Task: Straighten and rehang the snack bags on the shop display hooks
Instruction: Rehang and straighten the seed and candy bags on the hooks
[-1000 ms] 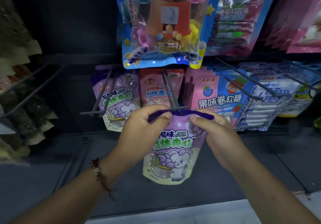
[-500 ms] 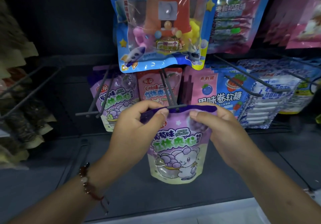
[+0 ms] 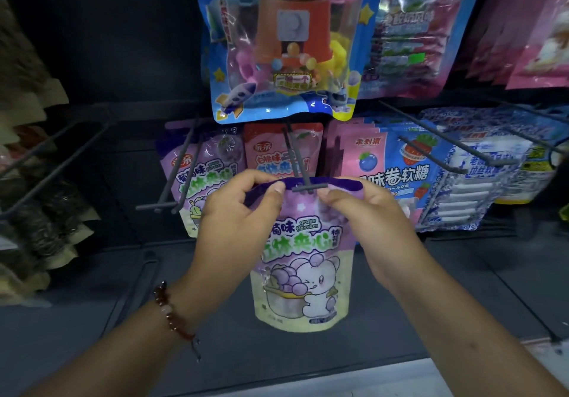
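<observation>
Purple grape bag [image 3: 300, 261] pinched at its top strip by left hand [image 3: 237, 212] and right hand [image 3: 374, 215] | header at centre hook [image 3: 308, 186] tip between hands; apparently not yet threaded | peach bag [image 3: 277, 150] hangs behind | rehanging judged midway
</observation>
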Available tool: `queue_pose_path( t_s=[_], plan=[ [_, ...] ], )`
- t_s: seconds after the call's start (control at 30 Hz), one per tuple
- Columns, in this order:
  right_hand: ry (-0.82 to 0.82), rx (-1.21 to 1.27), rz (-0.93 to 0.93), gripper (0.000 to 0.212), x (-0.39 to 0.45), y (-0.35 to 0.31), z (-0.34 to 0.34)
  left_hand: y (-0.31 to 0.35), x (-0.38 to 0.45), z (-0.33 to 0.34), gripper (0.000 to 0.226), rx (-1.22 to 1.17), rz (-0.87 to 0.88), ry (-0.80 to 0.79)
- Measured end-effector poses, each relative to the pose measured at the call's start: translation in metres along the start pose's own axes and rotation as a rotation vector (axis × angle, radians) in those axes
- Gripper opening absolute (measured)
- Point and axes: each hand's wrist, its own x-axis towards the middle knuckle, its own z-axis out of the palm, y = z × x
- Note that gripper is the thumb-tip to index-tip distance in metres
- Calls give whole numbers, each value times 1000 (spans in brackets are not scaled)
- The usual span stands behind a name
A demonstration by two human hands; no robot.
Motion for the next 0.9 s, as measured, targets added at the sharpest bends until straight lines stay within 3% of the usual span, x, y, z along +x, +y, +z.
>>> queue_pose_path(
  t_s=[0.17,0.27,0.33,0.43,0.53,0.63,0.77,0.83,0.9],
  plan=[
    [192,-111,-16,15,13,12,9,-12,13,11,10,97,-37,-3],
    [193,-183,-117,26,16,11,12,-15,18,11,6,153,-7,12],
    [180,-233,-171,20,17,12,11,-16,18,10,7,192,7,1],
    [134,-291,-191,9,13,20,3,-15,12,4,20,276,61,-38],
    [80,-420,-164,23,4,19,-8,-9,7,-1,44,376,150,-62],
    [69,-556,-153,49,-12,-4,-22,4,-7,-5,70,538,102,-188],
    [-10,-807,-177,63,-36,-63,-31,43,-43,-36,90,615,-52,-449],
    [-93,-902,-165,65,-44,-97,-31,81,-55,-57,92,641,-149,-584],
    [-114,-913,-146,64,-45,-135,-31,123,-48,-76,79,580,-99,-556]
  ],
)
